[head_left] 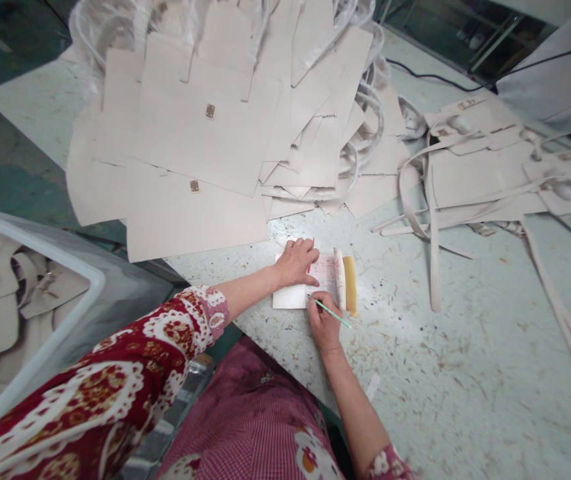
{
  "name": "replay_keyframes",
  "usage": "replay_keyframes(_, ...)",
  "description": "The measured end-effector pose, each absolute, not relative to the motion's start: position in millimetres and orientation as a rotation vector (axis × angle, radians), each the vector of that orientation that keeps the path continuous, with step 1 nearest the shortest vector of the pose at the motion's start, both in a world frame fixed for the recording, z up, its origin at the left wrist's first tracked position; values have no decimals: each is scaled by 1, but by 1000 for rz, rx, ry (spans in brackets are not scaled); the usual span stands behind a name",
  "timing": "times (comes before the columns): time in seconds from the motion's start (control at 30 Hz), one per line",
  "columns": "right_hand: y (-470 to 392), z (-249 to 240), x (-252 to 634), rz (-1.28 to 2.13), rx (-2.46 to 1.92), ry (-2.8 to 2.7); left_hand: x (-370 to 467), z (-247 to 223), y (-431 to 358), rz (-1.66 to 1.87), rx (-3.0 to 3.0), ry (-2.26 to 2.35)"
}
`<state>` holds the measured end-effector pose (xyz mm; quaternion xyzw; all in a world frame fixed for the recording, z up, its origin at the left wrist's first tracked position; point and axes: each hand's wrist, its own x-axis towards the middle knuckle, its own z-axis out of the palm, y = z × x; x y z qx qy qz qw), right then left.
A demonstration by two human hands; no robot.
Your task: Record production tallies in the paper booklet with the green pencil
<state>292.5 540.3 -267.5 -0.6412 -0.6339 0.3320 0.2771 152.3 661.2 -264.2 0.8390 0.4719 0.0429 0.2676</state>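
Note:
A small notebook (290, 297) lies spread on the table, its left page pale and its right part covered in reddish marks. My left hand (297, 262) rests on the upper part of the notebook, fingers apart and pointing right. Just below it, my right hand (324, 320) is closed round a thin green pen (334, 314), whose tip touches or nearly touches the paper near the middle. Along the notebook's right side are a rolled white edge and a yellow strip (350, 285).
Pale bag panels (205, 147) with plastic-wrapped handles are piled behind the notebook. More pieces with long straps (480, 167) lie at the right of the speckled table (455, 373). A plastic bin (96, 280) holding similar pieces stands at the left.

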Motion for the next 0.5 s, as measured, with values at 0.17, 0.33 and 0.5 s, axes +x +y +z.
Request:
replay_keyframes(0.17, 541, -268, 294, 871, -1756, -1709, 148, -268, 664, 127, 2250, 1218)
replay_keyframes(0.33, 541, -271, 296, 838, -1794, -1739, 144, -269, 669, 134, 2244, 1103)
replay_keyframes(0.5, 540, -273, 295, 819, -1810, -1777, 146, -268, 668, 99, 2259, 1165)
